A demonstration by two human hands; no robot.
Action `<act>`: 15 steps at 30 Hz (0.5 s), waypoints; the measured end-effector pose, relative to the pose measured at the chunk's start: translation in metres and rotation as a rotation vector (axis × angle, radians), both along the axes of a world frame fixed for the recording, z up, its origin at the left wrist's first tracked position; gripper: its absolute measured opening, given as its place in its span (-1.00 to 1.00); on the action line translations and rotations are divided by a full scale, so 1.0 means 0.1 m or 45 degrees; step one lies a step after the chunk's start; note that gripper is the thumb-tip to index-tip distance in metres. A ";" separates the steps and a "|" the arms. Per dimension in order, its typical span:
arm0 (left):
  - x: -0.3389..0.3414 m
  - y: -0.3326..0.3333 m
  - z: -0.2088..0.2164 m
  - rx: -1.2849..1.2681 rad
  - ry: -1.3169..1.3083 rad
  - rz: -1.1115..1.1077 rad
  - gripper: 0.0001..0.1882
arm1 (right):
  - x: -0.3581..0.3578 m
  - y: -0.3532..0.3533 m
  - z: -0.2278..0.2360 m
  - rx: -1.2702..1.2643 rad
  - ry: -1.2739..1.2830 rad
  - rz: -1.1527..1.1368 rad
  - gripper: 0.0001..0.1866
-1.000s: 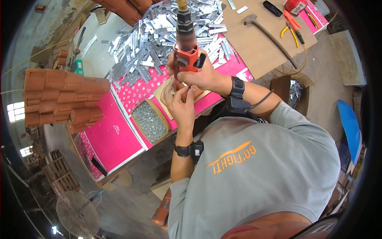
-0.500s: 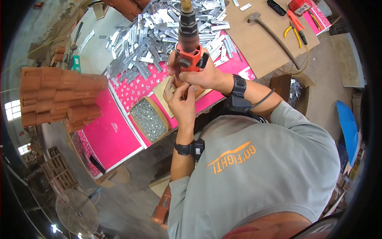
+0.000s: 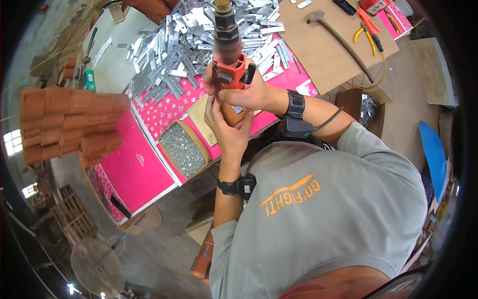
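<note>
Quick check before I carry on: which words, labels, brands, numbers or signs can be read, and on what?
Grey shirt: orange lettering, legible, but its wording isn't copied out here.
Red container: writing on a pale label, too small to read surely.
Pink table covering: small white marks, too small to read.
Red tool in the right hand: no lettering can be made out.

From the right hand (image 3: 255,94), metal strips (image 3: 191,40) lie at eleven o'clock; a hammer (image 3: 344,43) and pliers (image 3: 371,46) on a board (image 3: 308,60) at two; fasteners (image 3: 181,149) in a box (image 3: 198,141) at eight; stacked pieces (image 3: 72,119) at nine.
</note>
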State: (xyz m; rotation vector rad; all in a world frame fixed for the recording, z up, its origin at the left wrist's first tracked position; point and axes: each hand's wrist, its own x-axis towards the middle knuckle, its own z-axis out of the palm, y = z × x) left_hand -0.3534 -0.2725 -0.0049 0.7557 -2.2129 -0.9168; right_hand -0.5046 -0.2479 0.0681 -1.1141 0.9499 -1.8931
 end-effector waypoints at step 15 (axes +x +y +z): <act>-0.04 0.04 -0.25 0.001 0.054 0.013 0.26 | 0.09 -0.02 -0.13 0.077 0.052 -0.167 -0.76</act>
